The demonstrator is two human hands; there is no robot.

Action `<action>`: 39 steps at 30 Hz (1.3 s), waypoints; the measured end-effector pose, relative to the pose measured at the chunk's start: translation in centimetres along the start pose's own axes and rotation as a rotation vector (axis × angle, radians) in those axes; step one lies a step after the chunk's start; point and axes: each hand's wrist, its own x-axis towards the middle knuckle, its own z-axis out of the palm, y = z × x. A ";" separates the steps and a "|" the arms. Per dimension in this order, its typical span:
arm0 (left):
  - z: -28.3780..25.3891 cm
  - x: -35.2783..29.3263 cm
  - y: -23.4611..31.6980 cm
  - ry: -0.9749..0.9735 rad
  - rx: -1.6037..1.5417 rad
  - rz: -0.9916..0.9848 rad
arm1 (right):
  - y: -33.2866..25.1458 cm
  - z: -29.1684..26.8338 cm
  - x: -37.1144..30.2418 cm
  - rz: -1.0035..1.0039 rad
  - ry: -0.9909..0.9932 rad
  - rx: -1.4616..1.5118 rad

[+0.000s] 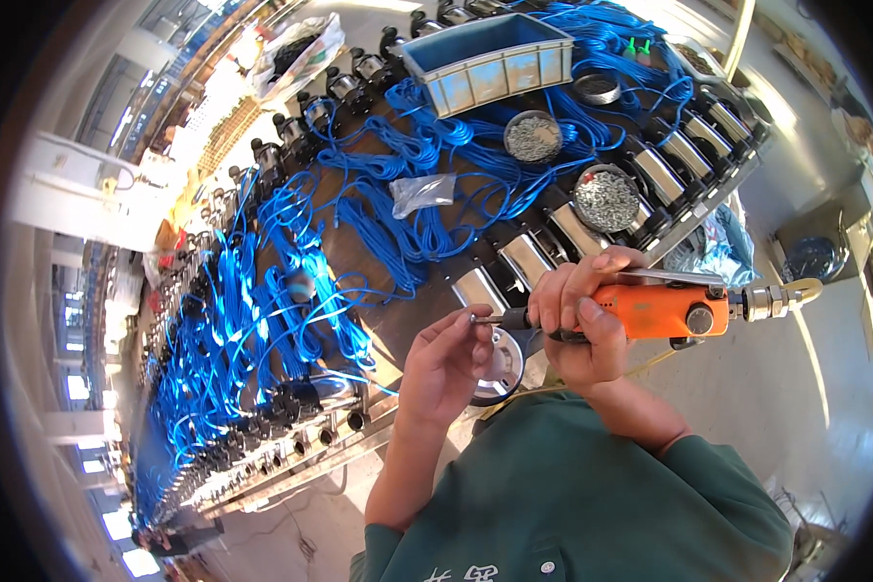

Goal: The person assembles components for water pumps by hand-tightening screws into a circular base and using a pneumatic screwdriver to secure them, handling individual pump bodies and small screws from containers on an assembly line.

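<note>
My right hand [582, 320] is wrapped round an orange air screwdriver [664, 311], which lies sideways with its bit toward the left. A hose fitting [766, 302] sits at the tool's right end. The fingertips of my left hand [441, 369] pinch a small screw [474, 318] at the tip of the bit; the fingers partly hide it. Just under the bit is a round silver metal part [502, 365] with a dark rim, partly covered by my left fingers.
Bundled blue cables [383, 238] spread over the dark bench. Two bowls of small metal pieces [606, 198] [533, 137] stand beyond my hands. Behind them is a blue-grey crate [490, 68]. Silver and black cylinders [655, 175] line the right edge. A clear plastic bag [423, 195] lies among the cables.
</note>
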 end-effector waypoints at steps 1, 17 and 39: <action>-0.1 -0.4 -0.2 0.017 -0.031 0.003 | 0.2 0.0 -0.2 0.006 -0.014 0.012; -1.8 -5.1 -9.4 0.386 -0.624 -0.307 | -1.1 -6.3 -9.5 0.329 -0.187 -0.233; -0.8 0.2 -6.2 0.199 2.333 0.413 | -2.4 -6.2 -4.5 0.670 -0.217 -0.475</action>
